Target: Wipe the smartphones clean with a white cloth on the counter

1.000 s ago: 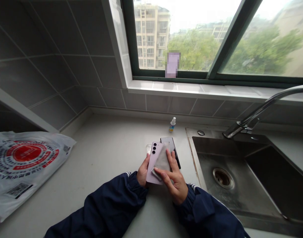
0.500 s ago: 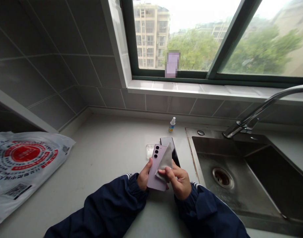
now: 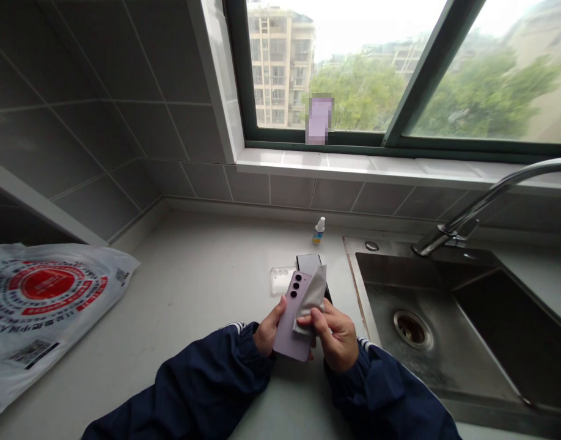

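A light purple phone is gripped by my left hand, its back with the camera lenses facing up. My right hand pinches a pale grey cloth that lies against the right side of the phone's back. Behind the held phone, a second dark phone rests on the counter, partly hidden by the cloth and my right hand. A clear phone case lies just left of it. Farther back stands a small white-capped spray bottle.
A white plastic bag with red print lies on the counter at the left. To the right is a steel sink with a chrome faucet. A window with a white sill runs along the back.
The purple phone has tilted and shifted slightly to the right and down. The cloth has moved a little rightward with my right hand, uncovering more of the clear case.
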Demonstrator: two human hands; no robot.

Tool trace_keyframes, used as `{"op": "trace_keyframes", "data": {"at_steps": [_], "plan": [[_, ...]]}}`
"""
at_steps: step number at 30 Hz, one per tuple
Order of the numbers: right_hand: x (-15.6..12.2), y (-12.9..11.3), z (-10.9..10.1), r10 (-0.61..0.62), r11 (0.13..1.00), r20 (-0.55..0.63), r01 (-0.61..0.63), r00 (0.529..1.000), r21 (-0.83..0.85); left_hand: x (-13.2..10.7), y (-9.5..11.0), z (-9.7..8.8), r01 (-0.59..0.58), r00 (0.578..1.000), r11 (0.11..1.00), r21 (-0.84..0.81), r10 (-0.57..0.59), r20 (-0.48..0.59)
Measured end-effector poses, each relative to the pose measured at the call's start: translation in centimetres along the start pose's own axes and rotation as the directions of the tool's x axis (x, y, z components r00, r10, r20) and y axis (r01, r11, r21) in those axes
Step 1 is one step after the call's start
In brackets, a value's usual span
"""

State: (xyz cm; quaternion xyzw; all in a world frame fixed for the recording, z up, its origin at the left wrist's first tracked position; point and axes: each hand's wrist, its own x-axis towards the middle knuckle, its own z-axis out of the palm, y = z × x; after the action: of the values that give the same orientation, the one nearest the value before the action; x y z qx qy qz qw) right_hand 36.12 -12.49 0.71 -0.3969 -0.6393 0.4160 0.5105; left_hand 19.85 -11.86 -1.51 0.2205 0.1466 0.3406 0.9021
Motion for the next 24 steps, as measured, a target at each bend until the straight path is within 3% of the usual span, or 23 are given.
{"op": "trace_keyframes", "data": {"at_steps": [7,14,17,19,24], "plan": [[1.1,-0.2,-1.3,-0.111,0.963,-0.032,0.1,0.993,-0.249,0.0,0.0,0.6,0.032,0.999,0.999,-0.021,-0.032,0.036],[1.0,0.1,-1.1,-0.09,0.961,0.046,0.099,0.995,-0.259,0.2,-0.1,0.2,0.067,0.998,0.996,-0.06,-0.067,0.003],[0.3,0.5,-0.3,-0.107,0.942,0.163,0.153,0.981,-0.299,0.7,0.5,0.6,-0.073,0.991,0.983,-0.17,0.053,-0.12],[-0.2,0.6,0.1,-0.135,0.892,0.215,0.214,0.967,-0.399,1.0,1.2,1.1,-0.277,0.942,0.931,-0.238,0.215,-0.256],[-0.8,0.6,0.6,-0.221,0.71,0.249,0.331,0.943,-0.622,1.1,2.9,1.6,-0.38,0.895,0.903,-0.201,0.304,-0.327]]}}
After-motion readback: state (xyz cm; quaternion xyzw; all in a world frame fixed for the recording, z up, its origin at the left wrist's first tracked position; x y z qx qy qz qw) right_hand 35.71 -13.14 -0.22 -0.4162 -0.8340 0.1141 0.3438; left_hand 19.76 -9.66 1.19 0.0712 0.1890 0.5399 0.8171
